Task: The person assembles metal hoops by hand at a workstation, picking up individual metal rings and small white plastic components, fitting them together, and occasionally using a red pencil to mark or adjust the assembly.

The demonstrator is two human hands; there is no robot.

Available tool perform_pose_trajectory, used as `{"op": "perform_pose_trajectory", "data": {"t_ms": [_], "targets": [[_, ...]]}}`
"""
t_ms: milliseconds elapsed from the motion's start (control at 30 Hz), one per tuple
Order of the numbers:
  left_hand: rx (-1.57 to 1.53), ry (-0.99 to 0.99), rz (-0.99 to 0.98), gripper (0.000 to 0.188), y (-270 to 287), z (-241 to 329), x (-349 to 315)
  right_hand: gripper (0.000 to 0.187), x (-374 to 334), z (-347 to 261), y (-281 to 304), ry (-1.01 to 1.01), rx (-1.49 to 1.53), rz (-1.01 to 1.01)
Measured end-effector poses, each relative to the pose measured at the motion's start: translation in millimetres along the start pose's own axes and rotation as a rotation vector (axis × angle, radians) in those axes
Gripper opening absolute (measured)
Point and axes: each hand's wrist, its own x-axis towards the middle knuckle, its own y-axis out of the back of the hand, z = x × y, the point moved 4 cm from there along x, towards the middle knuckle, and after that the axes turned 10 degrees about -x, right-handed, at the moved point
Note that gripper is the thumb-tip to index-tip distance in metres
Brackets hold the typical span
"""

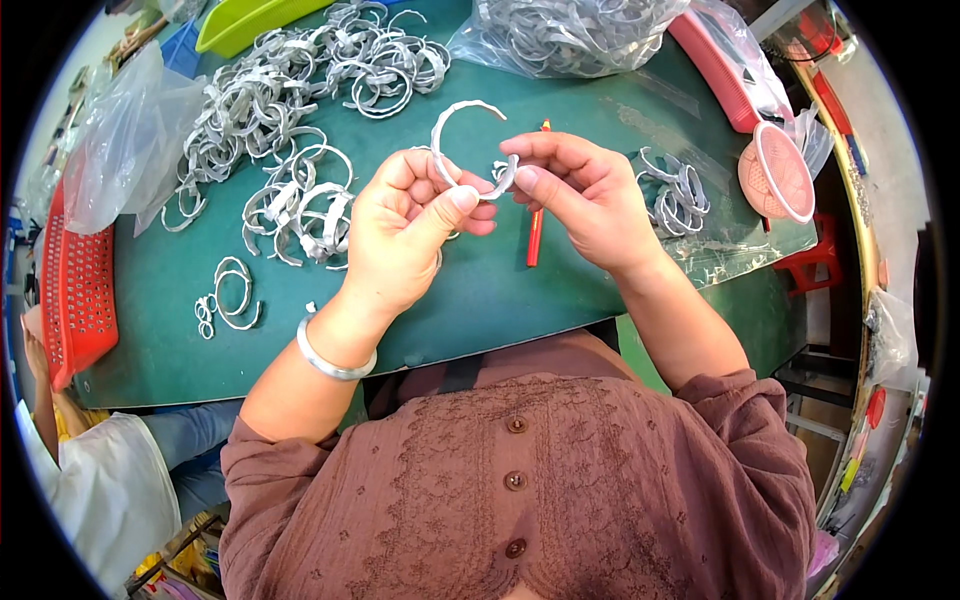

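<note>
Over the middle of the table, my left hand (pixel 400 220) pinches a grey-white open bangle (pixel 437 130) between thumb and fingers. The lower end of the bangle curls toward my right hand (pixel 580 195), whose thumb and fingers close on it. Part of the bangle is hidden behind my left fingers. Below and between my hands lies a red pencil (pixel 535 240). Left of my left hand is a small cluster of similar bangles (pixel 300 205), and a smaller cluster (pixel 678 195) lies right of my right hand. A silver bangle (pixel 330 360) circles my left wrist.
A large heap of bangles (pixel 260 100) covers the far left of the green table (pixel 450 335). A filled plastic bag (pixel 570 35) stands at the back. Baskets flank the table: red (pixel 80 290) at left, pink (pixel 780 170) at right. A person (pixel 110 480) sits at lower left.
</note>
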Motion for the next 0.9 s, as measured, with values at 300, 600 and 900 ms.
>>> {"op": "perform_pose_trajectory", "data": {"t_ms": [300,600,900], "targets": [[-0.115,0.124,0.056,0.013,4.3,-3.4,2.7,0.019,1.1,0.8,0.1,-0.026,0.021,-0.017],[-0.186,0.185,0.071,0.010,6.1,-5.7,3.7,0.019,2.3,1.6,-0.6,-0.048,0.028,-0.017],[-0.216,0.237,0.087,0.007,7.5,-7.4,4.1,0.020,2.8,4.4,-2.0,-0.083,0.078,-0.033]]}}
